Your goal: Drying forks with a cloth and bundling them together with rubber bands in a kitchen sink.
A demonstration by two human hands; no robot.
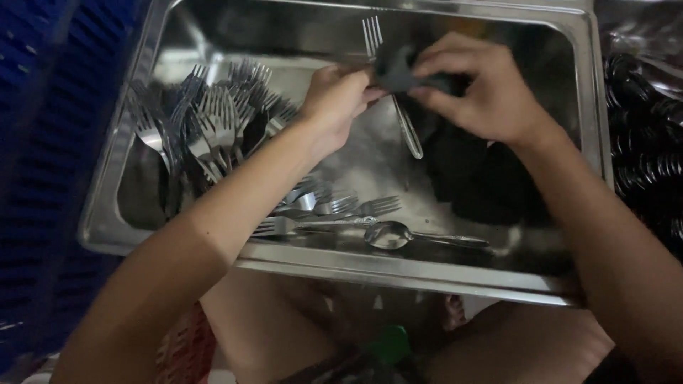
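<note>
My left hand [340, 96] holds a steel fork [407, 128] by its middle, tines pointing away at the top. My right hand [478, 89] presses a dark cloth [398, 69] around the fork's neck. Both hands hover over a large shiny steel tray [398, 274]. A heap of forks [213, 124] leans in the tray's left part. Near the front wall lie a few loose forks [334, 208] and a spoon [390, 235].
A blue plastic crate [50, 142] stands to the left of the tray. Dark round stacked items [644, 135] sit at the right edge. A red basket [186, 350] and a green cap [390, 345] show below the tray, by my legs.
</note>
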